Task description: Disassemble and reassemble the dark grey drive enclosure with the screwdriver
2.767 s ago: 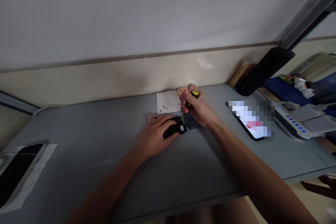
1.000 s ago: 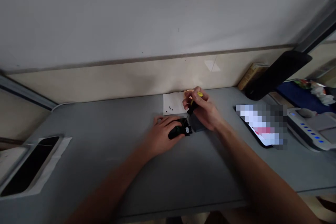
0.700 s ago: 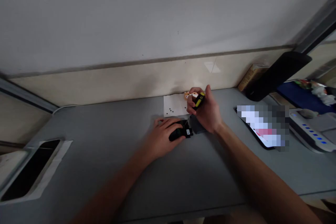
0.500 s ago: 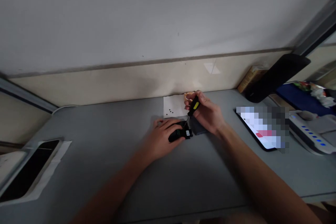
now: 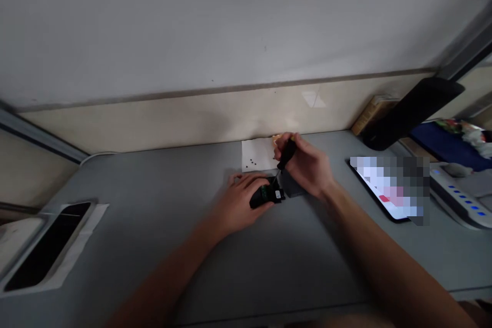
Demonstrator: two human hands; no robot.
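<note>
My left hand [image 5: 246, 200] is closed around a small black device with a green circuit board [image 5: 265, 192] and a white label, steadying it on the grey table. In my right hand [image 5: 307, 161] is a black screwdriver [image 5: 287, 154], tilted, its thin shaft pointing down at the device's upper edge. A dark flat piece [image 5: 292, 185] lies beside the device, partly beneath my right hand. Just behind is a white sheet of paper [image 5: 261, 151] with several tiny dark screws [image 5: 252, 162] on it.
To the right, a phone with a lit screen [image 5: 384, 189] lies near a white power strip with blue lights [image 5: 461, 197]. A black cylinder [image 5: 411, 115] leans by a worn box [image 5: 372, 113]. At left sits a dark-screened phone [image 5: 49, 246] on white paper. A wall [image 5: 184, 118] bounds the back.
The screwdriver has turned in my right hand, so its yellow patch no longer faces me. My left hand still holds the device. The whole view has shifted slightly.
</note>
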